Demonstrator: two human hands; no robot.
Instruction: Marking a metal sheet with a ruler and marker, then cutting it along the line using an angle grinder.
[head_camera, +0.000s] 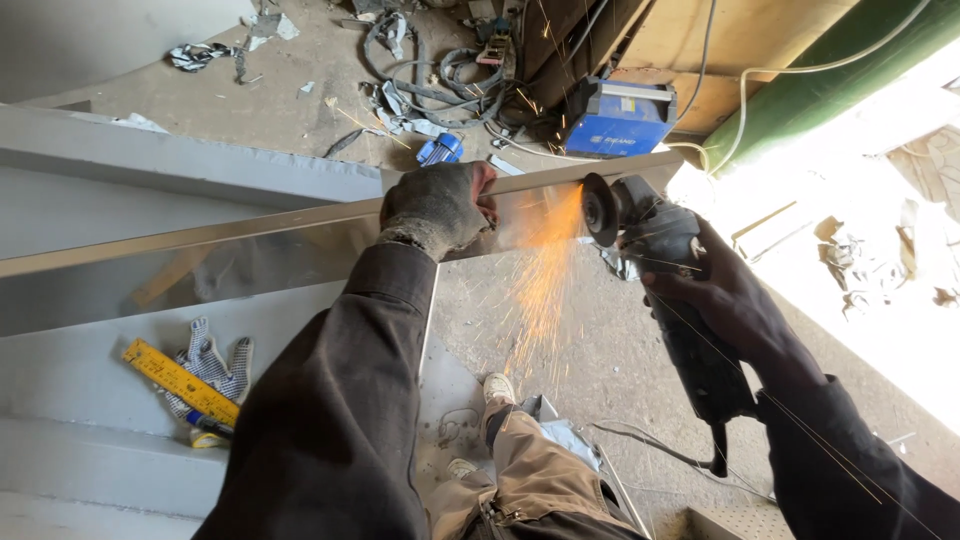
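Head view: metal strip (250, 225) long axis left-right, grinder (660, 250) disc seemingly crosswise.

There is only one view, from the camera on my head, so nothing is shared with another. It looks steeply down and a little forward, past my chest. My sleeves run up from the bottom edge, close to the lens, with my left hand (437, 208) and right hand (722, 292) near the middle. My knee and shoe show low in the picture. The concrete floor (600, 350) spreads beyond, and the far wall's foot reaches the top edge.
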